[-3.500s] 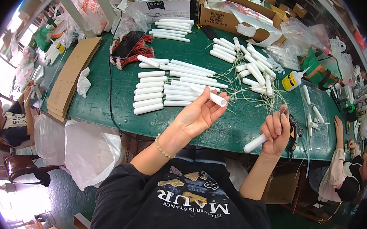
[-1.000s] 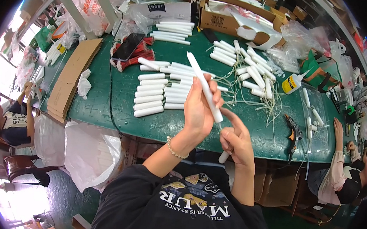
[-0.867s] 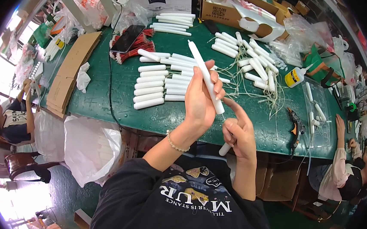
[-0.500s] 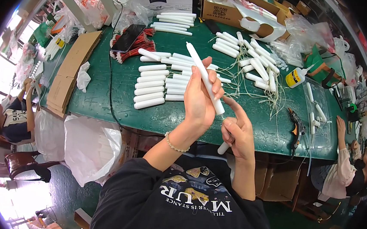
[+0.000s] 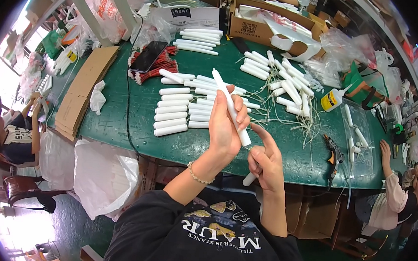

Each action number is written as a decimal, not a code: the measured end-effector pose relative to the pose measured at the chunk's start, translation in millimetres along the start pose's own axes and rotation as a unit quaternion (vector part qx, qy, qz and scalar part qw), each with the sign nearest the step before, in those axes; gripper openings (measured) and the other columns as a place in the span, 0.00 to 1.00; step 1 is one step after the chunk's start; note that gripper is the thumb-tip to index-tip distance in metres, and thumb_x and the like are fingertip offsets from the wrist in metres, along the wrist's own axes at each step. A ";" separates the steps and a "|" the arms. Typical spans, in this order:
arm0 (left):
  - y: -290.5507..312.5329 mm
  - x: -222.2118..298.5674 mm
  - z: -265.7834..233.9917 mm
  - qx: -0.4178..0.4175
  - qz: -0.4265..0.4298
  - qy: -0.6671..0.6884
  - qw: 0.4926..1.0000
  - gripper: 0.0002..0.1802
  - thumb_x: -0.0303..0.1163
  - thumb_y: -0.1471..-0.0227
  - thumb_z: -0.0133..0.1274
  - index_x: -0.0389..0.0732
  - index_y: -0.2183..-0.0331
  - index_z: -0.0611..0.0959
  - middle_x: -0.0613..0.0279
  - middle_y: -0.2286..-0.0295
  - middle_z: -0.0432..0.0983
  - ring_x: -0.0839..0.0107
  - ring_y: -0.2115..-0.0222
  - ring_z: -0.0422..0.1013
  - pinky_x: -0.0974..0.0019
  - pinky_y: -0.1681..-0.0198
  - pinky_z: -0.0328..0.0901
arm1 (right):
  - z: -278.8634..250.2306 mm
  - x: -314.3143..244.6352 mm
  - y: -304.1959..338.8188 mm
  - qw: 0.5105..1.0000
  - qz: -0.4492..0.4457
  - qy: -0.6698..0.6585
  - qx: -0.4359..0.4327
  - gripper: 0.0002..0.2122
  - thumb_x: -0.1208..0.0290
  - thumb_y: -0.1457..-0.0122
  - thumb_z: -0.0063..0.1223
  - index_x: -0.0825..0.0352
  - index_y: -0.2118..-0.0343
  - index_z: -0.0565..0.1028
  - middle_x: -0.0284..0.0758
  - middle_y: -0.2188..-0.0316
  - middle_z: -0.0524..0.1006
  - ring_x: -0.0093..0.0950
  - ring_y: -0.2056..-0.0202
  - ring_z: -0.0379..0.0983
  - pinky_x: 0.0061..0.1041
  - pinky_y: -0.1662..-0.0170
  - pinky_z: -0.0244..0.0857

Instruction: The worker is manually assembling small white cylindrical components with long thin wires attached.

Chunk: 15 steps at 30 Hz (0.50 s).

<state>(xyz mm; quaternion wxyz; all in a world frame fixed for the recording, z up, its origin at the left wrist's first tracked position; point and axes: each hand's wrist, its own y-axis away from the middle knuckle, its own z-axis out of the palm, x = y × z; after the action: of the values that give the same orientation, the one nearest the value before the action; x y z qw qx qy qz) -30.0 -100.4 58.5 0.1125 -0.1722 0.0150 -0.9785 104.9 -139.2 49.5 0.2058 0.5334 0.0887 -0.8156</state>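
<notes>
My left hand [image 5: 226, 127] is wrapped round a long white candle-shaped tube [image 5: 230, 101], tilted with its narrow tip up and to the left. Just below its lower end, my right hand [image 5: 267, 163] is closed, thumb against fingers, round a shorter white tube [image 5: 249, 179] that pokes out under the palm. A thin pale wire seems to run between the two tubes. Beyond my hands lie rows of white tubes [image 5: 171, 119] on the green table [image 5: 207, 152]. To the right is a heap of white tubes [image 5: 294, 91] with thin pale wires.
A phone [image 5: 148, 56] rests on red wires [image 5: 164, 61]. At right are a yellow-labelled glue bottle [image 5: 332, 99], orange-and-black pliers [image 5: 333, 160] and a plastic bag of small white parts [image 5: 364, 155]. Folded cardboard [image 5: 85, 91] lies left, an open carton [image 5: 276, 23] at the back. Other people sit around.
The whole view has shifted slightly, so table and tubes appear lower. Another person's hands now show at the far edge. My grip on both tubes looks the same.
</notes>
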 end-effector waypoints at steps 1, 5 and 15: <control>-0.4 0.2 0.6 0.002 -0.001 -0.002 1.000 0.19 0.45 0.36 0.31 0.41 0.54 0.65 0.66 0.77 0.61 0.80 0.82 0.56 0.76 0.82 0.54 | 0.5 -0.3 -0.2 1.000 -0.009 0.002 0.003 0.27 0.74 0.46 0.49 0.72 0.43 0.57 0.26 0.88 0.64 0.12 0.88 0.54 0.12 0.86 0.44; -2.7 1.3 7.2 0.032 0.002 0.015 0.999 0.20 0.45 0.36 0.31 0.41 0.54 0.65 0.67 0.77 0.61 0.80 0.82 0.56 0.76 0.82 0.54 | -0.1 -1.0 1.8 1.000 -0.016 0.002 -0.001 0.27 0.74 0.46 0.48 0.72 0.43 0.57 0.26 0.88 0.64 0.12 0.88 0.54 0.12 0.86 0.44; -5.8 2.9 8.4 0.035 0.027 -0.004 0.999 0.20 0.45 0.36 0.31 0.41 0.53 0.66 0.68 0.76 0.61 0.81 0.82 0.55 0.77 0.81 0.54 | 2.6 5.6 -0.9 0.999 -0.041 -0.031 0.014 0.27 0.72 0.45 0.48 0.73 0.43 0.55 0.27 0.88 0.63 0.13 0.88 0.53 0.12 0.86 0.44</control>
<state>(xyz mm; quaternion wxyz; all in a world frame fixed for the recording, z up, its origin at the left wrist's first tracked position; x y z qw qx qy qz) -31.0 -95.3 67.7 0.1450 -0.1718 -0.0150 -0.9743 100.4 -140.6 45.4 0.1671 0.5067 0.0927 -0.8407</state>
